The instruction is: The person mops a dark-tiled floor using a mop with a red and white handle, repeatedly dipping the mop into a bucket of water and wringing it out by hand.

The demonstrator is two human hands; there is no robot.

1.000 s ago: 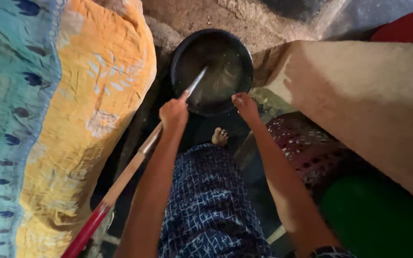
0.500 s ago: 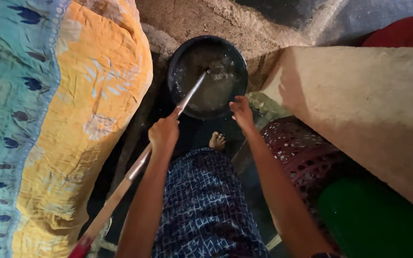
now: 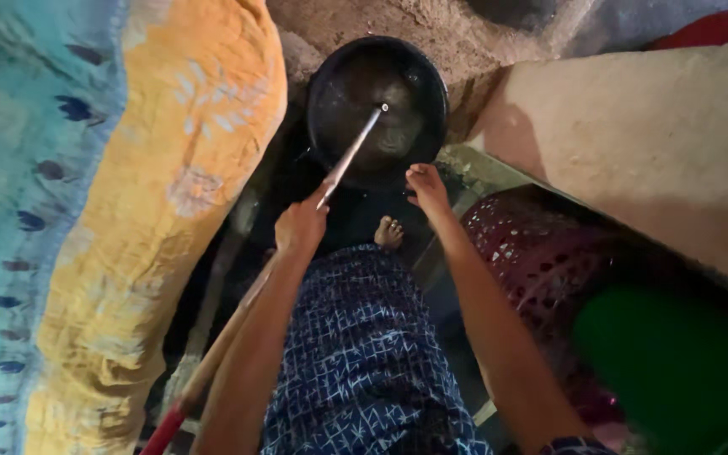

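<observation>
A round black basin [image 3: 328, 76] with murky water sits on the dirt floor ahead of me. My left hand [image 3: 300, 226] is closed around a long stick [image 3: 348, 156] with a pale wooden shaft and a red lower end; its metal tip reaches into the basin. My right hand [image 3: 425, 188] grips the basin's near rim. My bare foot [image 3: 389, 232] shows just below the basin, above my blue patterned garment [image 3: 360, 354].
A large orange and turquoise patterned cloth bundle [image 3: 128, 168] fills the left. A pale concrete slab [image 3: 650, 143] stands at the right. Below it are a dark red perforated basket [image 3: 532, 261] and a green container [image 3: 676, 371]. Bare dirt floor [image 3: 431, 25] lies beyond the basin.
The stick's tip has moved farther into the basin, toward its far side. My left hand has shifted slightly along the shaft. My right hand stays on the rim.
</observation>
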